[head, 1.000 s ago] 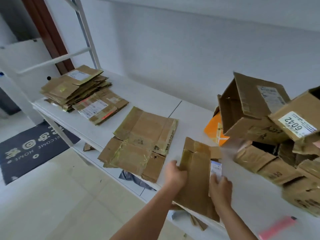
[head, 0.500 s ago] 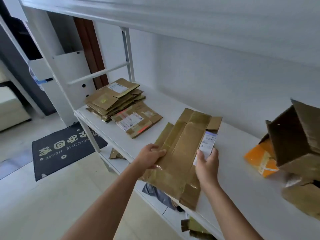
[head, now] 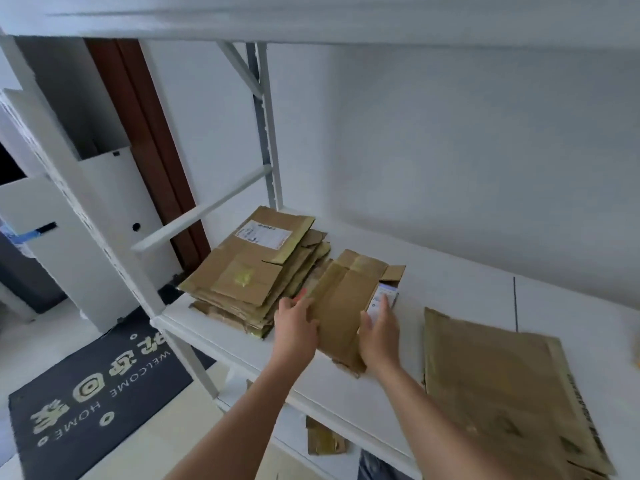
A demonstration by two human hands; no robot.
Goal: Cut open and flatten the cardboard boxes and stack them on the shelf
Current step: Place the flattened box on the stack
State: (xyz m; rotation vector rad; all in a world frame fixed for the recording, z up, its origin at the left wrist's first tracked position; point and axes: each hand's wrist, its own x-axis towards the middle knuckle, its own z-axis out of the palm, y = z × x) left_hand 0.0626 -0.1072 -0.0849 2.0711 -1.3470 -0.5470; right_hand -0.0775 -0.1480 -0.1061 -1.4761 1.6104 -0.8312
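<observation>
From the head view, the left hand (head: pixel 297 329) and right hand (head: pixel 379 336) grip the long edges of a flattened brown cardboard box (head: pixel 346 303) on the white shelf (head: pixel 460 289) beside the stack of flattened brown cartons (head: pixel 256 271), a light, fairly stiff sheet best held by its edges.

Even, soft daylight fills the scene, with no hard highlights. The white wall (head: pixel 450 150) grades from bright at right to a broad grey shadow beneath the upper shelf board (head: pixel 311 19). Faint glare shows on the taped surface of the flattened box (head: pixel 502 386) at lower right. Wide-angle distortion bows the shelf upright (head: pixel 69 188) at left and stretches the forearms near the bottom edge. Fine detail is soft throughout; the printed label (head: pixel 265 233) on the cardboard stack (head: pixel 252 271) is illegible, and compression smears the doormat (head: pixel 93 393) lettering.
</observation>
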